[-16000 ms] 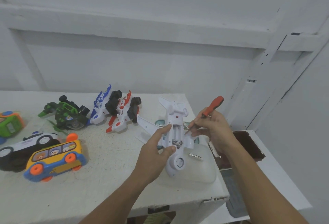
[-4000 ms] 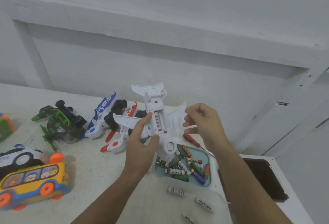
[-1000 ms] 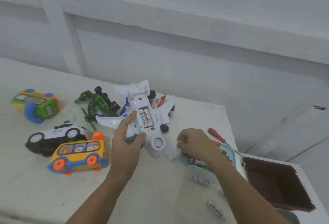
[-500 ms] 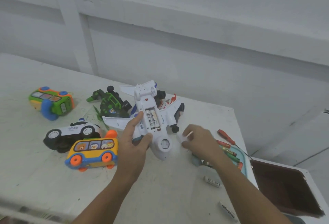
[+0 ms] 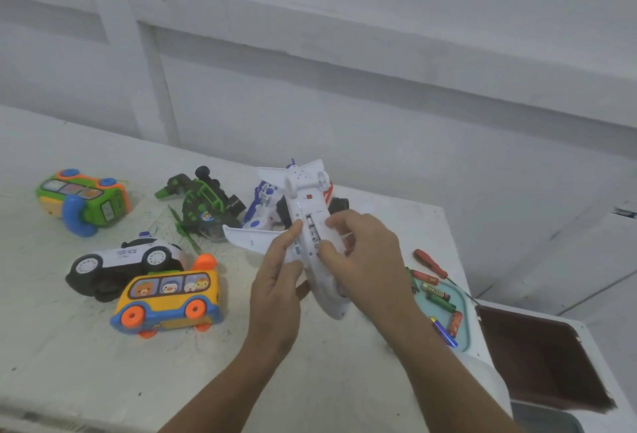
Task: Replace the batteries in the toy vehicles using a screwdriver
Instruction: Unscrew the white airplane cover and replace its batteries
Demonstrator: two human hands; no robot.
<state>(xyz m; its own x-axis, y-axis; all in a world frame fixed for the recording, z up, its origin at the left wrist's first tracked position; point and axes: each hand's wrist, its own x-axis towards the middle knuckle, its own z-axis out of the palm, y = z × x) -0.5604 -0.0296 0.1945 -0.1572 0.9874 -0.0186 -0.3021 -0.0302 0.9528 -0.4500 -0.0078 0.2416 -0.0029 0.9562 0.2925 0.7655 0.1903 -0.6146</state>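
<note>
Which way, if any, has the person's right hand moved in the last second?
Yes. The right hand has left the battery tray and gone leftward, away from it, onto the white toy plane, gripping its underside.

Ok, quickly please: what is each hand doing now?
Left hand: grips the white toy plane.
Right hand: pinches a white cover onto the plane's battery bay.

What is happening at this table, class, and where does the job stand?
A person's left hand grips an upturned white toy plane. The right hand pinches what looks like the battery cover over the open compartment, batteries inside. The red screwdriver lies untouched beside the battery tray. Other toy vehicles wait on the table.
</note>
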